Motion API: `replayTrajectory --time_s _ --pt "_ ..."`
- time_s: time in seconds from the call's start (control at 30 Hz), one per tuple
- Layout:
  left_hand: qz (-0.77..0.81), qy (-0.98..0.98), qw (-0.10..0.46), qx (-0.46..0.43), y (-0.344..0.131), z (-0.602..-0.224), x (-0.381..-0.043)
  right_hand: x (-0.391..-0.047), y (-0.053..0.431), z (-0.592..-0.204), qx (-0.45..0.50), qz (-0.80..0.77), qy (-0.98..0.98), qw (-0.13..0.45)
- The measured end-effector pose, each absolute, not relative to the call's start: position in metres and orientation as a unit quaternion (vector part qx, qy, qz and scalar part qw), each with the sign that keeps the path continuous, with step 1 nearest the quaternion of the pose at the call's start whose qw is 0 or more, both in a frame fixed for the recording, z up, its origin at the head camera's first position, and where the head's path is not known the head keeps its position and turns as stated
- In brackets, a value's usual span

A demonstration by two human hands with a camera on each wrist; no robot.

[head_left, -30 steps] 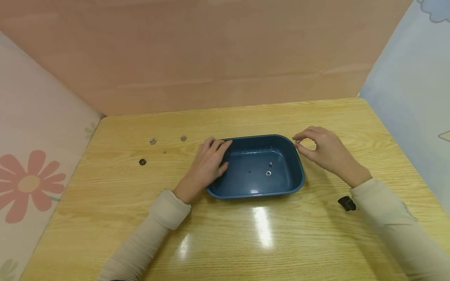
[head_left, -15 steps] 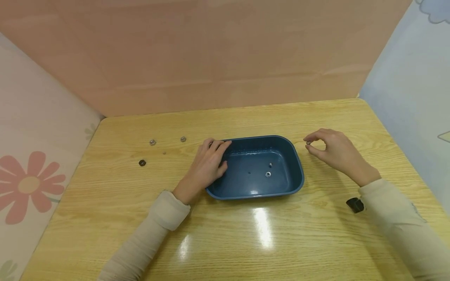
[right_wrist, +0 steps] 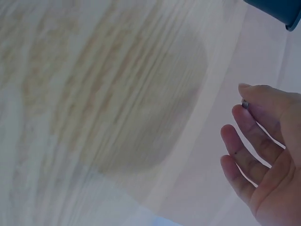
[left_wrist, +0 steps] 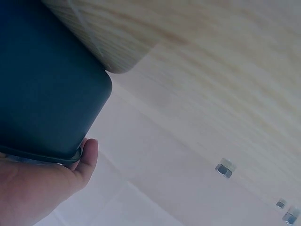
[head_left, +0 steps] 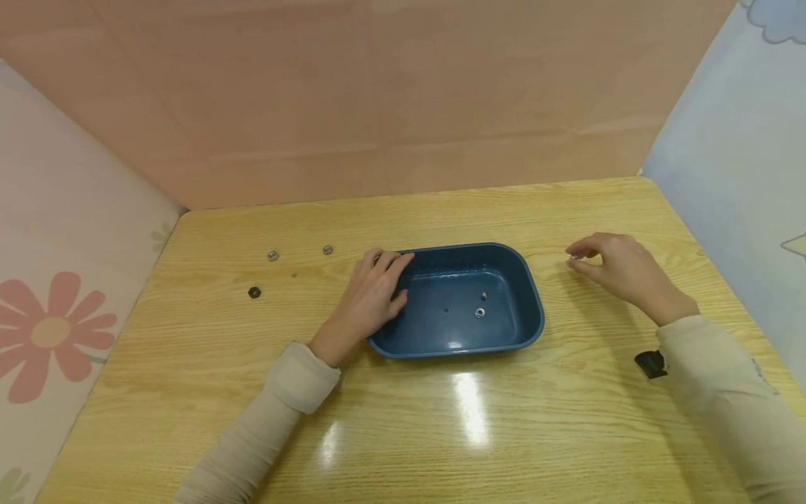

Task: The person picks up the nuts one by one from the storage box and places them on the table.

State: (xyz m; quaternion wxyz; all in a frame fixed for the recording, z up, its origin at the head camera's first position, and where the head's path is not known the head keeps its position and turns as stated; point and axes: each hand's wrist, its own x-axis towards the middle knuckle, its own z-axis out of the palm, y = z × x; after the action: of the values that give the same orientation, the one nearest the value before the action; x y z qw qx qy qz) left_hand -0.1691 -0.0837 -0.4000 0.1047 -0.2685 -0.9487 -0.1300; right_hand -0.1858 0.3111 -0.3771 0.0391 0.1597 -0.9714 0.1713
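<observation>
A blue plastic bin [head_left: 460, 336] sits mid-table with a metal nut [head_left: 481, 313] and a smaller metal piece [head_left: 484, 296] on its floor. My left hand [head_left: 376, 290] grips the bin's left end, fingers bent over the rim; the left wrist view has that hand [left_wrist: 51, 183] at the rim from below. To the right of the bin, my right hand [head_left: 620, 269] pinches a small metal nut [head_left: 573, 257] between thumb and index finger, above the table. In the right wrist view, the nut [right_wrist: 245, 104] is mostly covered by the fingertips, and the other fingers are spread.
Left of the bin lie two silver nuts, one farther left [head_left: 273, 255] and one nearer the bin [head_left: 327, 249], plus a black nut [head_left: 255, 292] and a tiny nut [head_left: 293, 275]. A black device [head_left: 651, 364] hangs at the right sleeve. Panels surround the wooden table [head_left: 403, 434].
My right hand has moved right, away from the bin's right rim, with the nut still pinched. The left hand and the bin have stayed in place.
</observation>
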Motion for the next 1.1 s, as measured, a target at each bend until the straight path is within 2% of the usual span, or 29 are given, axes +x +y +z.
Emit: replayTrajectory --time_s 0.6,1.1 --pt "-0.131 -0.95 0.103 -0.266 -0.083 -0.401 -0.168 -0.192 0.337 -0.39 0.145 0.156 -0.977 -0.034" --pt "-0.127 -0.95 0.107 -0.265 -0.083 -0.401 -0.17 -0.195 0.342 -0.395 0.161 0.175 -0.971 -0.021"
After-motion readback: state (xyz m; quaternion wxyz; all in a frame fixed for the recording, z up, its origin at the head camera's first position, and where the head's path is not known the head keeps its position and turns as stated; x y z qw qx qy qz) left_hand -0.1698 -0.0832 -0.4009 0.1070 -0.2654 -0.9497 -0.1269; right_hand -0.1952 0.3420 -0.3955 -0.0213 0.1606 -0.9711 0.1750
